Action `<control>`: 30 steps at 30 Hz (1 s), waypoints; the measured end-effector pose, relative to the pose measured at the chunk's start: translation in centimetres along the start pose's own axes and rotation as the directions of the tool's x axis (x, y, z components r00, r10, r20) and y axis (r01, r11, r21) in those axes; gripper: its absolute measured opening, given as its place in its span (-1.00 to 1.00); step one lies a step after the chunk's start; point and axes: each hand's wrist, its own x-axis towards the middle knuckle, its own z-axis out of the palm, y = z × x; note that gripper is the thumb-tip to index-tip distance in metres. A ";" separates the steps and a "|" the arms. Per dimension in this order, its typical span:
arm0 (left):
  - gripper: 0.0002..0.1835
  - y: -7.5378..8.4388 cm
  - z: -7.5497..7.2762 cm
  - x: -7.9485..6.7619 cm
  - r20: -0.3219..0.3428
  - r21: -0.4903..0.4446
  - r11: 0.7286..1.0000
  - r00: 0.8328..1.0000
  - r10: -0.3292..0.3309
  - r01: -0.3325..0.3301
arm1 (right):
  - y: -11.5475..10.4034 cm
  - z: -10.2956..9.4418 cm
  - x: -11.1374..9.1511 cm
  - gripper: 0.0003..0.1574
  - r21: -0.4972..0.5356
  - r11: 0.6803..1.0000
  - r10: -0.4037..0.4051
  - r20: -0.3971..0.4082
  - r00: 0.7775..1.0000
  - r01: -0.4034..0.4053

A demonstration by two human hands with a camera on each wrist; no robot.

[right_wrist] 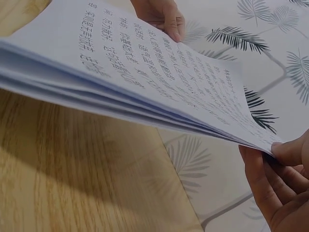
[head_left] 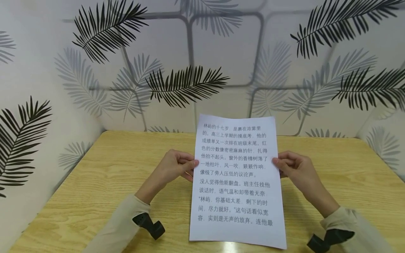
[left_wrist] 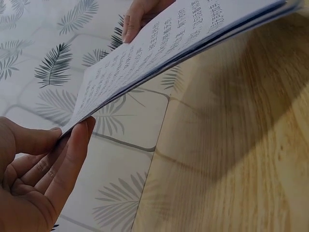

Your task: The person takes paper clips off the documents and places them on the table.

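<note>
A stack of printed paper sheets (head_left: 235,182), its top page covered in Chinese text, is held up over the table. My left hand (head_left: 177,165) pinches its left edge, thumb on the front and fingers behind. On the opposite edge my right hand (head_left: 295,168) pinches the sheets the same way. In the left wrist view the paper (left_wrist: 145,58) runs slanting away from the left thumb and fingers. Several layers show along the edge of the sheets (right_wrist: 159,92) in the right wrist view, slightly fanned apart.
Beneath the paper lies a light wood-grain table (head_left: 104,182). A wall (head_left: 221,49) with a leaf pattern stands behind it. Each sleeve carries a black wrist camera, one on the left (head_left: 148,225) and one on the right (head_left: 330,239).
</note>
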 end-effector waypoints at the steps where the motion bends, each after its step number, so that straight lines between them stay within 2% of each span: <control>1: -0.79 -0.1 0.0 0.0 0.002 0.001 1.000 1.000 0.003 -0.003 | 0.1 0.0 0.0 -0.61 0.001 1.000 0.002 0.003 1.000 -0.002; 5: -0.78 -0.4 0.1 0.3 0.013 -0.006 1.000 1.000 0.007 -0.007 | 0.5 0.0 0.0 -0.60 0.005 1.000 0.016 0.010 1.000 -0.016; 10: -0.79 -1.1 0.2 0.6 0.027 -0.008 1.000 1.000 -0.012 0.012 | 0.8 0.0 0.0 -0.58 0.001 0.996 0.086 0.028 0.996 -0.086; 18: -0.79 -2.7 0.7 1.0 0.034 0.000 0.996 0.995 -0.094 0.094 | 2.1 0.4 -0.1 -0.60 -0.007 0.990 0.139 0.043 0.989 -0.139; 23: -0.82 -3.5 1.2 1.1 0.028 0.057 0.986 0.987 -0.156 0.155 | 3.1 0.6 -0.3 -0.61 -0.056 0.982 0.185 0.065 0.981 -0.181; 27: -0.85 -3.4 1.5 1.7 0.009 0.096 0.979 0.983 -0.184 0.182 | 3.2 0.7 0.0 -0.63 -0.121 0.975 0.194 0.080 0.978 -0.184; 30: -0.85 -3.5 1.7 2.0 0.022 0.096 0.977 0.981 -0.195 0.192 | 3.4 0.6 0.2 -0.62 -0.152 0.964 0.232 0.097 0.968 -0.216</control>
